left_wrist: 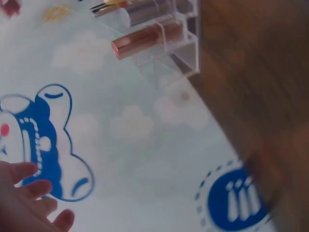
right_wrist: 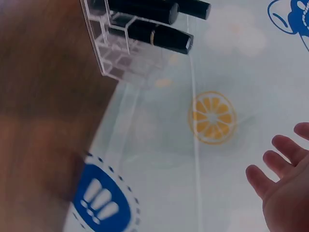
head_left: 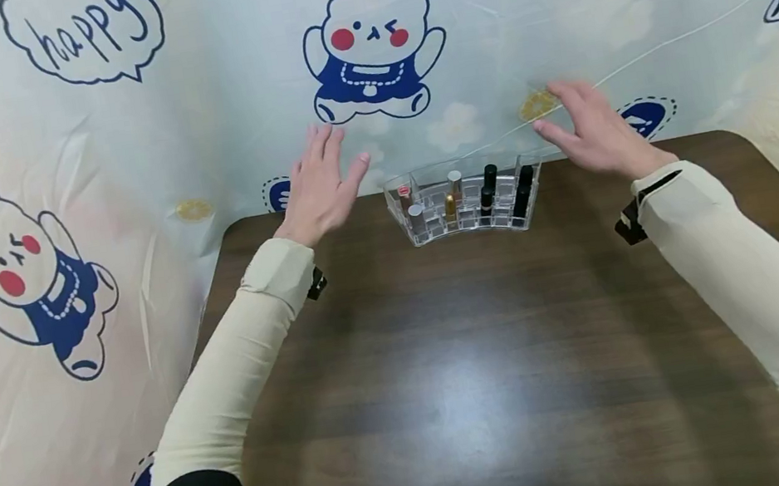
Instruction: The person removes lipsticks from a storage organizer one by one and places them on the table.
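Observation:
A clear acrylic lipstick organizer [head_left: 469, 218] stands at the far edge of the table, holding several lipstick tubes. Black tubes [head_left: 522, 192] fill its right side, a gold one [head_left: 450, 207] is near the middle, and a rose-coloured tube [left_wrist: 137, 43] is at the left end. My left hand [head_left: 321, 186] hovers left of the organizer with fingers extended and thumb apart, holding nothing. On the other side my right hand [head_left: 595, 128] is raised, its fingers loosely spread and free of any object. Both hands are apart from the organizer.
The brown wooden table [head_left: 453, 368] spreads out in front of me. Behind it and to the sides hangs a pale curtain [head_left: 505, 7] printed with cartoon bears, flowers and orange slices. Black straps [head_left: 630, 224] sit at the wrists, over light sleeves.

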A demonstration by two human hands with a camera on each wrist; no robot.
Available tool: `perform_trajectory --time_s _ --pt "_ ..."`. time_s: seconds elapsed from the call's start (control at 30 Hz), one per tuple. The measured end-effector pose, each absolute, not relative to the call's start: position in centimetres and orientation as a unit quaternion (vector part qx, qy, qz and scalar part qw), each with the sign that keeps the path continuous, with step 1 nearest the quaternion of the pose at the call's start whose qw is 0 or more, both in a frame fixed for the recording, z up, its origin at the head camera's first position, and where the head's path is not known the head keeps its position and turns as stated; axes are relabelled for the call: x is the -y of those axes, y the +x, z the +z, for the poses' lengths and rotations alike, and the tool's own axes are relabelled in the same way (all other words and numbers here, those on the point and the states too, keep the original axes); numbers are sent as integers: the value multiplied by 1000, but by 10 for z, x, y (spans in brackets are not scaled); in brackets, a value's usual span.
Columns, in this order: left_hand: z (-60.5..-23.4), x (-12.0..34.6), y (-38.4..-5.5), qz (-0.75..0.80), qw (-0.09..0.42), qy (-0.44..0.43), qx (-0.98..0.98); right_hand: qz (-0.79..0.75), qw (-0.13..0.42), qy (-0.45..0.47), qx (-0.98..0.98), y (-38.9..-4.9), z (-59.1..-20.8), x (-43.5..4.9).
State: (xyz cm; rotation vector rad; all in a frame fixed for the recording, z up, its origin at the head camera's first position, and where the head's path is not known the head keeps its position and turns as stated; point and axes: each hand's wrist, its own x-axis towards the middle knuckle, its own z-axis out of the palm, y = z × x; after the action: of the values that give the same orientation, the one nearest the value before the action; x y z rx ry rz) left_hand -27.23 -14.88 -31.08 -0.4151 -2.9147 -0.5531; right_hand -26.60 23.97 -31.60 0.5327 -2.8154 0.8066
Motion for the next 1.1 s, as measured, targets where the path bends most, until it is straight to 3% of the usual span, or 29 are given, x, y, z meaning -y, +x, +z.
perform_trajectory --time_s 0.13,0.43,0.67,1.1 --pt "-326 154 -280 -285 73 -117 948 303 92 160 935 -270 -334 -243" --pt "-379 163 -299 -379 31 -100 920 298 43 134 944 -277 -382 -250" --pt "-410 155 -305 -238 -44 -186 952 196 -39 142 969 -276 -406 -245" --pt "-428 137 -310 -100 -68 -188 975 140 -81 151 975 -282 -419 -238"
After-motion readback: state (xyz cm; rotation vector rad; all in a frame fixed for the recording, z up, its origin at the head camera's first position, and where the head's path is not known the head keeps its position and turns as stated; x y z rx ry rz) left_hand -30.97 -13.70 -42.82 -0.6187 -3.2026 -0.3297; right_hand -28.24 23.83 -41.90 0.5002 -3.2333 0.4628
